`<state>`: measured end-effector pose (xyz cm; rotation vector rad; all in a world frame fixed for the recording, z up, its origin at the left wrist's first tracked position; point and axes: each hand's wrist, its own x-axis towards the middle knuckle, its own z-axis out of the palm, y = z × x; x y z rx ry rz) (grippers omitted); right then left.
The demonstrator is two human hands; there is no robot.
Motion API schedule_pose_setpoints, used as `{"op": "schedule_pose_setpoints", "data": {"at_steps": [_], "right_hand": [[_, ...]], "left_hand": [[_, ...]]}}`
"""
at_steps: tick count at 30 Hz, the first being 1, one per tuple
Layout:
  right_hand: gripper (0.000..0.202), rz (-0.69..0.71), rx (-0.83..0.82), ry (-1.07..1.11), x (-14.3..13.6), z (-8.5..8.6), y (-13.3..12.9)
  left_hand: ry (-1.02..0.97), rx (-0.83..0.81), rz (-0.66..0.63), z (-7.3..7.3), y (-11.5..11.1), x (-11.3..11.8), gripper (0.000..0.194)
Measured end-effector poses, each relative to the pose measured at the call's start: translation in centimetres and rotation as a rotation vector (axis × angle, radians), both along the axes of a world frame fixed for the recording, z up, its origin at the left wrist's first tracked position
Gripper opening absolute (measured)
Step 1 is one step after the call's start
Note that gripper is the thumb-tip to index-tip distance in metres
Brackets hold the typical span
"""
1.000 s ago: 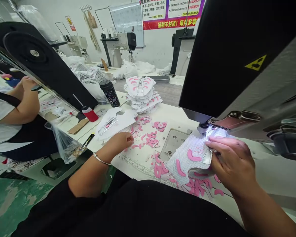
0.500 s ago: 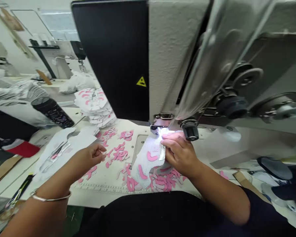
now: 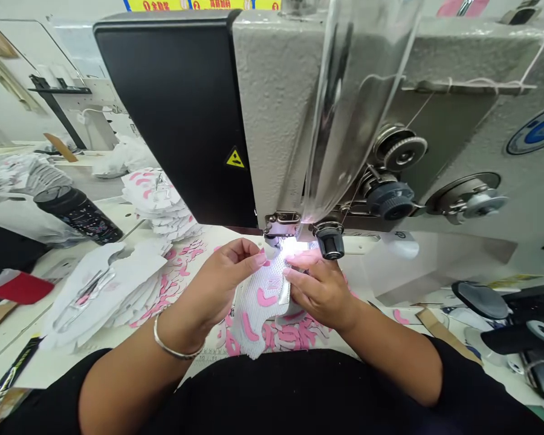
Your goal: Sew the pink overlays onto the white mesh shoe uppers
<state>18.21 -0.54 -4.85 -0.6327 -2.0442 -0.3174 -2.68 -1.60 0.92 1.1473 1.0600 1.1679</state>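
Note:
A white mesh fabric piece [image 3: 248, 305] with curved pink patches and a silvery strip lies under the lit needle area of the sewing machine [image 3: 272, 121]. My right hand [image 3: 324, 293] is closed on its right edge, fingertips close to the presser foot. My left hand [image 3: 213, 281] pinches a small pink fabric patch [image 3: 266, 262] between thumb and forefinger, just left of the needle and over the mesh. The needle tip itself is lost in the glare. Many loose pink patches [image 3: 294, 335] lie on the machine bed below the mesh piece.
A stack of white cut pieces [image 3: 104, 296] lies at the left, with a taller patched stack [image 3: 163, 202] behind. A black bottle [image 3: 79, 211] leans nearby. Thread spools [image 3: 521, 338] stand at the right. The machine head hangs close above my hands.
My left hand has moved right from the loose pink patches to the needle area, now with a pink patch in its fingertips. My right hand stays on the mesh piece. The camera view has shifted.

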Motion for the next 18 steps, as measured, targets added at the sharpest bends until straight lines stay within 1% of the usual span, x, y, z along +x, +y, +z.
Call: {"op": "schedule_pose_setpoints", "data": {"at_steps": [2, 4, 7, 11, 16, 18], "right_hand": [[0.029, -0.007, -0.025, -0.019, 0.0, -0.1, 0.0], [0.028, -0.019, -0.074, -0.039, 0.1, -0.3, 0.0], [0.029, -0.027, -0.114, -0.043, 0.2, -0.6, 0.1], [0.028, -0.041, -0.119, -0.046, 0.2, -1.0, 0.2], [0.024, -0.043, -0.083, -0.034, 0.2, -1.1, 0.2], [0.025, -0.047, -0.09, -0.036, 0.2, -1.1, 0.3]], "left_hand": [[-0.007, 0.004, 0.003, -0.3, 0.0, 0.6, 0.024], [0.027, 0.019, 0.02, -0.5, 0.1, 0.8, 0.024], [0.13, 0.022, 0.026, -0.6, 0.2, 0.7, 0.024], [0.255, 0.025, 0.047, -0.5, 0.7, 0.7, 0.024], [0.229, -0.02, -0.004, -0.2, 1.1, 1.3, 0.02], [0.218, -0.039, -0.005, -0.3, 1.1, 1.4, 0.02]]}}
